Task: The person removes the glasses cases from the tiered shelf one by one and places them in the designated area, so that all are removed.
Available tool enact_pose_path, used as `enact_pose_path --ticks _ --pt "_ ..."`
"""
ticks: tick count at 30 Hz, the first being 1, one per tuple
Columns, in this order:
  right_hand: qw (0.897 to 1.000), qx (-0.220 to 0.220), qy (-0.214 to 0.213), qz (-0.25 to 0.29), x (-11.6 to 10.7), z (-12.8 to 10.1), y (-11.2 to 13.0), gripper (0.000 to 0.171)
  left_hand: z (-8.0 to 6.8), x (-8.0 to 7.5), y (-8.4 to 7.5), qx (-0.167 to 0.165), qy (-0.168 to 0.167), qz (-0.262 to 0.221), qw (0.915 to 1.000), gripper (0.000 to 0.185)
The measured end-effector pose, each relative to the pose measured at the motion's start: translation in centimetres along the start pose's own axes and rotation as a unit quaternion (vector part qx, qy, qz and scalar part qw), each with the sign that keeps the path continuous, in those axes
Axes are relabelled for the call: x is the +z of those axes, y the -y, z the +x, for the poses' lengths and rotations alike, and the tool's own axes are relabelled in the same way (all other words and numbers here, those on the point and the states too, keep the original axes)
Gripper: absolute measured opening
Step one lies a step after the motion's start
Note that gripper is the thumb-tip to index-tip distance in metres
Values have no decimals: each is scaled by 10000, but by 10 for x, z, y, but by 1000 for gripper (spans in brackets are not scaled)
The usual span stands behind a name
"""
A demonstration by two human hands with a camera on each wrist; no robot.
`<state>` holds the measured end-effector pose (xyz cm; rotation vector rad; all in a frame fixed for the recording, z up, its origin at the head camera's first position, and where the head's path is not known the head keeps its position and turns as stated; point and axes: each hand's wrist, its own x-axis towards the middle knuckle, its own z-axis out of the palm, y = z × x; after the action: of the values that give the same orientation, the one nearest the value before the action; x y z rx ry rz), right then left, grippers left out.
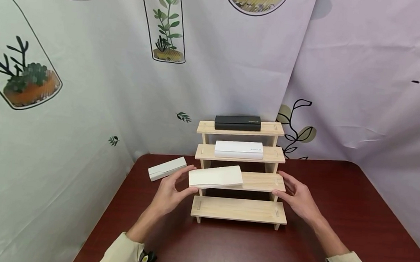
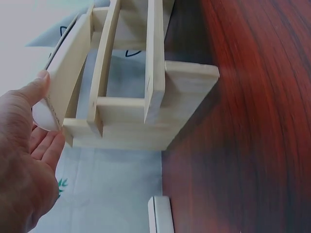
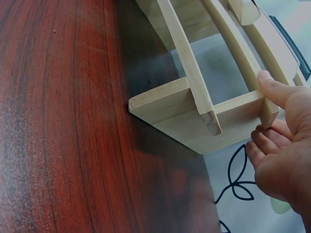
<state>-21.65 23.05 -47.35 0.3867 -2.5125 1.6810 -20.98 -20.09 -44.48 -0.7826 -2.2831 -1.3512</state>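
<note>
Oblong cream case [image 1: 215, 176], left fingers [image 2: 50, 147] pinching end; right fingers [image 3: 267, 141] pinching 4-tier wooden stand [image 1: 238, 209].

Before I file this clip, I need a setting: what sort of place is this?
Probably a staged tabletop corner: plant-printed cloth hangs behind a dark red table, where a wooden shelf holds slim boxes.

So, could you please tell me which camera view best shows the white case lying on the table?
The head view: nearly all of the white case shows, beside the left hand. The left wrist view catches only part, cut off at the bottom edge; the right wrist view shows none.
</note>
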Motion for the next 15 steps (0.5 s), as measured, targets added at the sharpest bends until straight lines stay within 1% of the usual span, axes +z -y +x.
enact_pose_path --ticks 10,15 --pt "9999 9 34 100 0 0 -1 80 -9 -26 6 -117 -182 63 9997 67" --pt "10000 20 34 51 -1 0 0 81 -15 -36 12 -283 -288 99 9991 67"
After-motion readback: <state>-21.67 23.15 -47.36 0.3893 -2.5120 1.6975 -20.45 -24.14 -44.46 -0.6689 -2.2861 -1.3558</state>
